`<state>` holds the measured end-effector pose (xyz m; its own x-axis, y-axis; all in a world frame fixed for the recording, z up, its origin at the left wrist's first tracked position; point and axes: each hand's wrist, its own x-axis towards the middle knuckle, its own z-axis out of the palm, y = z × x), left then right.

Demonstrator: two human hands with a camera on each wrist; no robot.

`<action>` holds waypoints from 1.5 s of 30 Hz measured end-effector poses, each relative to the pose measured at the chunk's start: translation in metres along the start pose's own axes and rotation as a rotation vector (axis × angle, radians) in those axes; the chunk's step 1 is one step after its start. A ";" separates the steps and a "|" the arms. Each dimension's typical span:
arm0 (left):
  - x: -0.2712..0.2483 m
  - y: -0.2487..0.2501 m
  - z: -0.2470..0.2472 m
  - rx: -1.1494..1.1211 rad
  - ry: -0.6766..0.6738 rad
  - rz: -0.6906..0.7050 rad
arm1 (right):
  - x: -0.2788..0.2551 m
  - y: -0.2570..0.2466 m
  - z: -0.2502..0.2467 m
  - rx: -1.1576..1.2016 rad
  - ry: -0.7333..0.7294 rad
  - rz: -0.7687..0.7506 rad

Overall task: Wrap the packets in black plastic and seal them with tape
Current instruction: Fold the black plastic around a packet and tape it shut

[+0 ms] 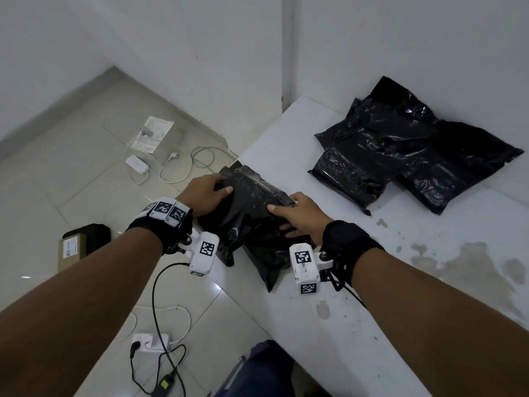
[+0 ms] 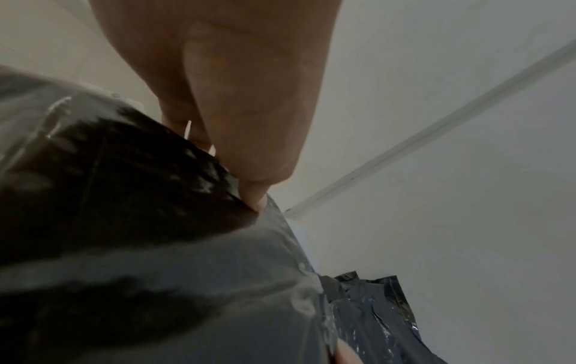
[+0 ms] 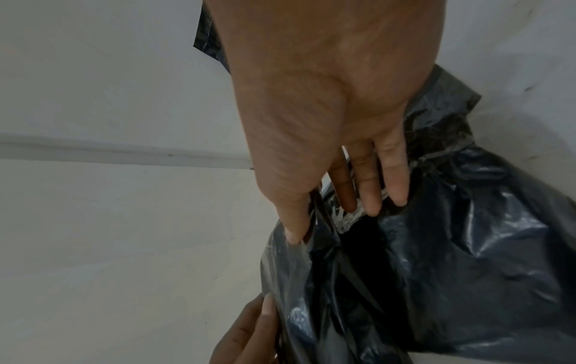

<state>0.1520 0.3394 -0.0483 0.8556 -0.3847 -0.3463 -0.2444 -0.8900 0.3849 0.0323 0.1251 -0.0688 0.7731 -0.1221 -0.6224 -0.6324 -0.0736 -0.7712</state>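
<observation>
Packet (image 1: 252, 207) sits at the tabletop (image 1: 372, 282) edge; your left grip (image 1: 204, 196) clasps it, right grip (image 1: 300, 216) presses flat. Three wrapped packets (image 1: 400, 156) lie beyond.

My head cam sits high, looking down and forward over both forearms at the white tabletop (image 1: 372, 282) corner, with floor on the left. The left wrist cam is jammed right up against the black-wrapped packet (image 2: 140, 234), looking along the fingers (image 2: 249, 123) toward the wall. The right wrist cam looks along its palm from close up too. All three views share that packet; both wrist cams also catch the wall behind.
</observation>
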 end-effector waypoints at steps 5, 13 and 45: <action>-0.009 -0.003 -0.006 0.028 0.097 0.022 | -0.010 -0.001 -0.012 0.039 0.038 0.012; -0.011 0.074 -0.025 -0.005 0.201 0.196 | -0.040 0.002 -0.074 0.071 0.136 -0.015; 0.172 0.216 0.074 0.011 -0.309 0.179 | -0.010 0.012 -0.166 0.241 0.411 0.033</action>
<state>0.2129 0.0630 -0.0877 0.6204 -0.5895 -0.5173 -0.3843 -0.8035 0.4547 0.0089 -0.0394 -0.0500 0.6390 -0.5055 -0.5798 -0.5891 0.1630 -0.7914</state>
